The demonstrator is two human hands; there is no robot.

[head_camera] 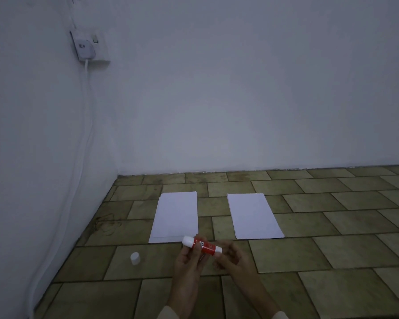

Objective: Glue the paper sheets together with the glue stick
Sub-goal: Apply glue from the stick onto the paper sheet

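Observation:
Two white paper stacks lie side by side on the tiled floor: the left paper stack (pixel 175 217) and the right paper stack (pixel 253 216). A red and white glue stick (pixel 202 244) is held level just in front of the left stack. My left hand (pixel 189 256) grips its red body. My right hand (pixel 230 255) has its fingers at the white right end of the stick. The white cap (pixel 134 258) stands alone on the floor to the left of my hands.
White walls meet in a corner at the left. A wall socket with a plugged-in charger (pixel 85 48) hangs high on the left wall, and its white cable (pixel 78 171) runs down to the floor. Brown floor tiles (pixel 332 226) stretch to the right.

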